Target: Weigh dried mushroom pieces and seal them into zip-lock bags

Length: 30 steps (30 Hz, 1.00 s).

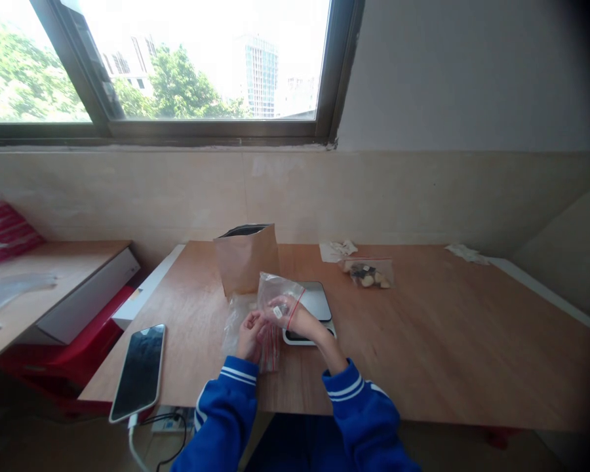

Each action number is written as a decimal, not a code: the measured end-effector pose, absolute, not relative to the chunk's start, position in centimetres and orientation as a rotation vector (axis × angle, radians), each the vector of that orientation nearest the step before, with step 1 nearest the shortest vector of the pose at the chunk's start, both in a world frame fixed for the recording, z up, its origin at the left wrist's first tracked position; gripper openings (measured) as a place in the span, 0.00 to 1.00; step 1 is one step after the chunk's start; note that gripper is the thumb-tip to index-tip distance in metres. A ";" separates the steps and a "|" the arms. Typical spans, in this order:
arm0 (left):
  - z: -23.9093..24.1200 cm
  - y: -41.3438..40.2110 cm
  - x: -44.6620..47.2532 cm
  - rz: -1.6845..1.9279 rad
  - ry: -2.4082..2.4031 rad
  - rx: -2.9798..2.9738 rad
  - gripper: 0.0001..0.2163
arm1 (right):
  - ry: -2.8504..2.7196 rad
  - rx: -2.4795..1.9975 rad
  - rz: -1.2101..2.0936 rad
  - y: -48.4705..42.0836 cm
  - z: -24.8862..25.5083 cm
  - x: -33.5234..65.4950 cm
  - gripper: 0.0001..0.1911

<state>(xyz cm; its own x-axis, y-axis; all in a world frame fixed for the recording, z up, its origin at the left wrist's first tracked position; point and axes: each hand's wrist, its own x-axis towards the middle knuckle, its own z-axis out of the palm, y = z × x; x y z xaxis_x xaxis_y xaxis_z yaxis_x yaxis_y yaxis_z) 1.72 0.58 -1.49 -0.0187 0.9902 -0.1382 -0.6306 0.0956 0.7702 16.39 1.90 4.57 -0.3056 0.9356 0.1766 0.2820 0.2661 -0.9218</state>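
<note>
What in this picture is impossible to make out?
In the head view:
Brown paper pouch: contents hidden by its front wall.
Right hand: fingertips indistinct through the clear, red-edged plastic bag.
Tiny white patch there: any markings too small.
Flat silver-and-white scale: partly hidden by the right forearm.
Pink-and-white striped package: cut off by the left edge.

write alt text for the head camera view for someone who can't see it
A right hand is inside a clear bag, the left hand close beside it. On the wooden table are a paper bag, a scale, a filled bag and a phone.
</note>
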 end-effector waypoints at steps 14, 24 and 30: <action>-1.6 1.1 0.9 1.495 0.796 0.366 0.01 | -1.360 -1.042 0.926 2.3 8.4 16.0 0.16; -1.6 0.8 1.1 1.436 0.734 0.355 0.03 | -1.730 -0.927 0.294 12.3 16.6 10.5 0.07; -1.8 0.9 0.9 1.465 0.705 0.376 0.04 | -1.977 -1.150 0.135 13.8 15.5 8.8 0.13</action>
<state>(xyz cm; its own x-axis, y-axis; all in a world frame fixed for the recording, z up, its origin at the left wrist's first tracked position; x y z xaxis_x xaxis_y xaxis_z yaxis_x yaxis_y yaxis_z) 0.91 0.92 -1.79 -0.0422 0.9782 -0.2031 -0.7695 0.0978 0.6311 8.83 13.80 15.54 -0.2416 0.7629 0.5997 0.6744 0.5764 -0.4615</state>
